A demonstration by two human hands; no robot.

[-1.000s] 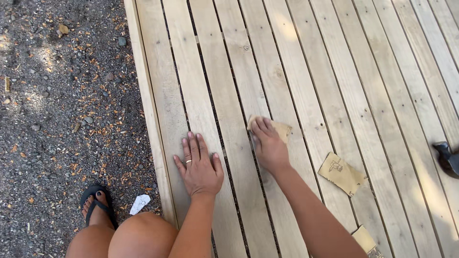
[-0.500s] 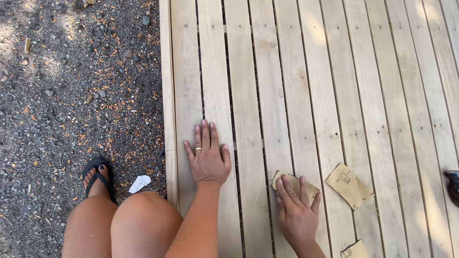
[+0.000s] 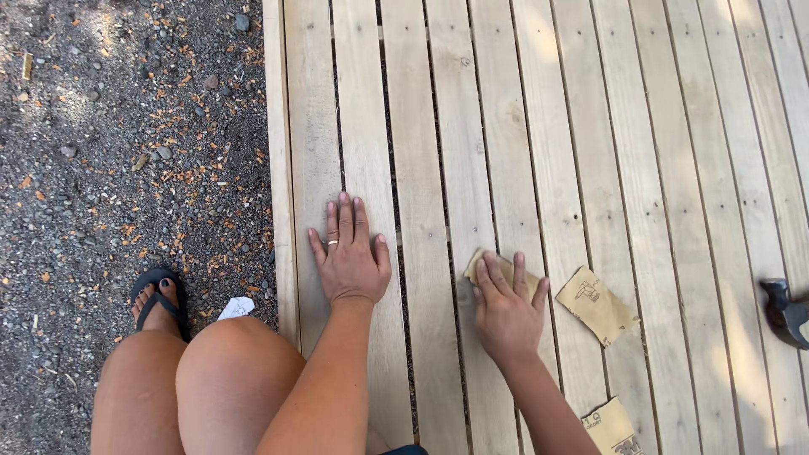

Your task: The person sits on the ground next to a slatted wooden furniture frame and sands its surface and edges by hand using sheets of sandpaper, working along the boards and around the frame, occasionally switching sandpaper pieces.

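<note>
So the right hand (image 3: 506, 313) is pressing a folded piece of sandpaper (image 3: 484, 268) flat against the pale wooden deck (image 3: 657, 152), fingers spread over it and gripping it, probably to keep pressure even on the board. The left hand (image 3: 350, 257) is lying open and flat on a plank further left, holding nothing, and it looks like it's just bracing the body weight. There's one ring (image 3: 332, 243) on it.

Moving out: two loose sandpaper sheets are sitting to the right, one (image 3: 595, 305) just beside the working hand, one (image 3: 613, 428) nearer at the bottom edge. A dark hammer head (image 3: 785, 312) is poking in far right. On the left, one foot in a black flip-flop (image 3: 157, 297) is resting on the gravel (image 3: 118, 143), with a white scrap (image 3: 237, 307) beside it.
</note>
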